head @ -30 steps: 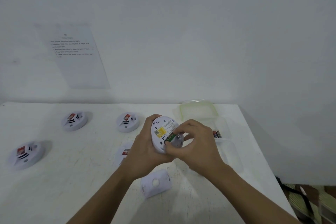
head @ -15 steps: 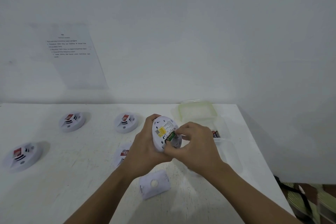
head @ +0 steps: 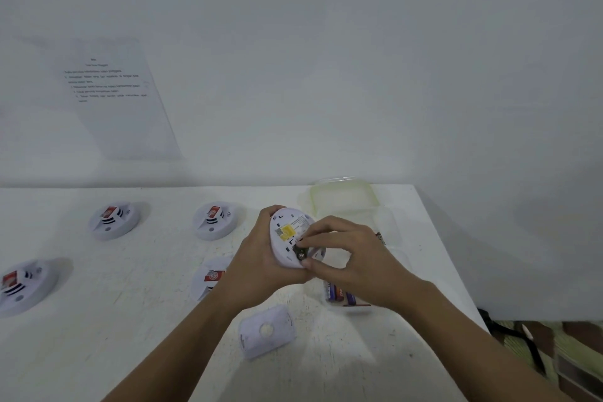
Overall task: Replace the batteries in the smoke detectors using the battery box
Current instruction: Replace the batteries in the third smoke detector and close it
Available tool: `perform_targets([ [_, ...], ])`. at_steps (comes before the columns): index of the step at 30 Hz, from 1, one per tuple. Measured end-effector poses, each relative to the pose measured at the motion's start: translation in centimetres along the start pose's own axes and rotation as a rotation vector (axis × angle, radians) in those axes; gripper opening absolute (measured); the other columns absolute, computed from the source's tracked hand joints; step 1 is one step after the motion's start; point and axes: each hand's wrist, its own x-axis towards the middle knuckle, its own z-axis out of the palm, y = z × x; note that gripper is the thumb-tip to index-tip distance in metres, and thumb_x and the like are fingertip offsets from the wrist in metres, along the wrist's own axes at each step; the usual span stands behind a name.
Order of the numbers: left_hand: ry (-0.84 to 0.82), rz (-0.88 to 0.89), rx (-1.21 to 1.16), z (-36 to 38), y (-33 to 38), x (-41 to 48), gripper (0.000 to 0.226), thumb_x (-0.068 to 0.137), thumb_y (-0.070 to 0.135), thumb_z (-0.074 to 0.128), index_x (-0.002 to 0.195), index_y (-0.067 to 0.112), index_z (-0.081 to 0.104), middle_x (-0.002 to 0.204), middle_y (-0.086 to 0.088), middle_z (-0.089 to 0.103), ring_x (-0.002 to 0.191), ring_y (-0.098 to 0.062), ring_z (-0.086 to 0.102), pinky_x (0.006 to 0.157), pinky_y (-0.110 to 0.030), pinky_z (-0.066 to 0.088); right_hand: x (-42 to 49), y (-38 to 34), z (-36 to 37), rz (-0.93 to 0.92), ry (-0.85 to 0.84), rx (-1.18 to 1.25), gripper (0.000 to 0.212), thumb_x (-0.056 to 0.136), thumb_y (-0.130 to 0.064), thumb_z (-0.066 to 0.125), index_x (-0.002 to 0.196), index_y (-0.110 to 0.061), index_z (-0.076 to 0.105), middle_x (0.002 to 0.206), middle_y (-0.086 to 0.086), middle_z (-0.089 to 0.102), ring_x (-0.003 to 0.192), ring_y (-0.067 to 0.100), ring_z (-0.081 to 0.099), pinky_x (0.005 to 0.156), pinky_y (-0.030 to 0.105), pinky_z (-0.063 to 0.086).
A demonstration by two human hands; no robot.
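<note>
Left hand (head: 261, 258) is wrapped round the smoke detector (head: 287, 232), held off the worktop (head: 130, 320) with its back face toward the camera. Right hand (head: 352, 258) has thumb and forefinger pinched on the battery (head: 300, 251) sitting in the open bay at the detector's 5 o'clock edge. Can't tell whether that cell is going in or coming out.

How I'd do it:
- Keep the left grip on the rim only, clear of the bay, so the right fingers have room.
- Going in: check polarity against the bay marks (unreadable here), seat the spring end first, then press the other end flat.
- Coming out: lever up the free end and don't drag on the contacts.
- Don't twist the housing. The contacts probably bend easily.

Layout, taken from the held unit:
- detached cover (head: 266, 331) at 6 o'clock on the worktop, which I take to go back on afterwards
- clear battery box (head: 388, 222) at 3 o'clock, its lid (head: 342, 194) at 1 o'clock
- spare batteries (head: 339, 294) at 5 o'clock, partly under the right wrist. Unclear whether they're inside the clear wall.
- four other detectors at 8–10 o'clock, nearest (head: 208, 277) just beside the left wrist

Risk: mixing old and new cells, so keep them apart.
</note>
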Motion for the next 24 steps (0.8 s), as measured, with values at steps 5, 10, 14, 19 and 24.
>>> perform_targets([
  [5,-0.031,0.040,0.002,0.3,0.7,0.7,0.084,0.060,0.014,0.093,0.129,0.025,0.045,0.113,0.007,0.065,0.103,-0.019,0.067,0.082,-0.050,0.059,0.6,0.6,-2.0,-0.015,-0.053,-0.014,0.020,0.093,-0.024,0.071,0.111,-0.024,0.077,0.107,-0.011,0.066,0.102,0.007,0.063,0.085,0.025,0.053],
  [10,-0.064,0.077,-0.006,0.7,1.0,0.8,0.084,0.064,0.007,0.093,0.130,0.024,0.044,0.113,0.008,0.065,0.104,-0.019,0.067,0.084,-0.048,0.058,0.6,0.7,-2.2,-0.005,-0.088,-0.032,0.018,0.091,-0.022,0.072,0.108,-0.025,0.076,0.106,-0.012,0.062,0.104,0.008,0.060,0.085,0.031,0.054],
  [14,-0.071,0.109,-0.004,0.9,1.0,0.4,0.088,0.065,0.007,0.092,0.135,0.023,0.041,0.119,0.009,0.063,0.110,-0.020,0.065,0.087,-0.043,0.060,0.3,0.2,-1.9,-0.011,-0.034,0.043,0.008,0.096,-0.019,0.066,0.102,-0.024,0.068,0.102,-0.011,0.063,0.099,0.010,0.060,0.081,0.024,0.051],
  [19,-0.028,0.154,0.035,0.3,0.2,-0.5,0.091,0.062,0.007,0.093,0.135,0.023,0.041,0.121,0.020,0.056,0.119,-0.009,0.057,0.086,-0.017,0.054,-0.9,0.6,-2.0,0.297,0.250,0.406,0.003,0.096,-0.017,0.065,0.099,-0.019,0.064,0.088,-0.004,0.069,0.088,0.021,0.067,0.079,0.039,0.057],
  [24,0.010,0.159,0.046,-1.0,-0.4,-1.4,0.092,0.061,0.004,0.093,0.133,0.023,0.040,0.117,0.029,0.054,0.116,0.001,0.056,0.084,-0.008,0.049,-2.4,2.8,-2.1,0.419,0.249,0.155,0.013,0.094,-0.020,0.069,0.103,-0.024,0.061,0.081,-0.002,0.073,0.065,0.007,0.065,0.060,0.018,0.051],
])
